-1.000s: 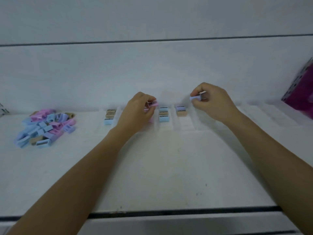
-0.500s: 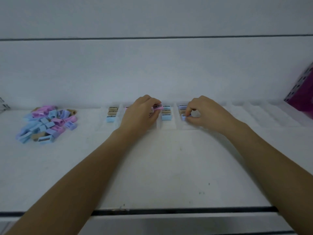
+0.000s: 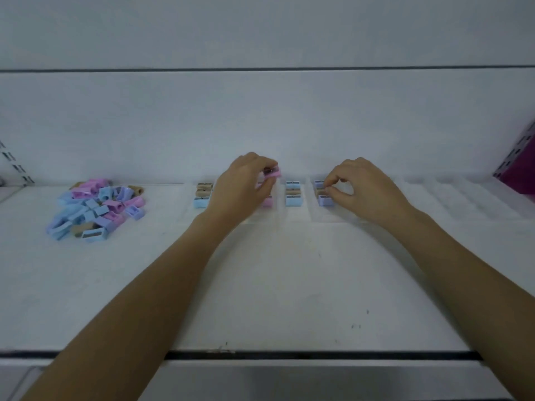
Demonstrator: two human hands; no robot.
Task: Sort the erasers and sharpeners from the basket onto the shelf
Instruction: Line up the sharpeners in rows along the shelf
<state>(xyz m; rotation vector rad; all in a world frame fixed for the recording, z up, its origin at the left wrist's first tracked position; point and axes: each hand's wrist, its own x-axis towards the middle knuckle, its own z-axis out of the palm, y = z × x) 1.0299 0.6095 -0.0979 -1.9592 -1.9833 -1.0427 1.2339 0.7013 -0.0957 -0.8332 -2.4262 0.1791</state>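
White shelf [image 3: 275, 285]: loose pile [image 3: 95, 208] left; L grip [image 3: 243, 186] pinches pink sharpener [image 3: 272, 172]; R grip [image 3: 367, 192] at purple row [image 3: 324, 200], hold unclear.

It looks like a shop: a white display shelf [image 3: 275, 285] with a slotted upright [image 3: 17, 169] at its left, clear dividers [image 3: 451, 195], and sharpeners [image 3: 292, 193] lined in rows.
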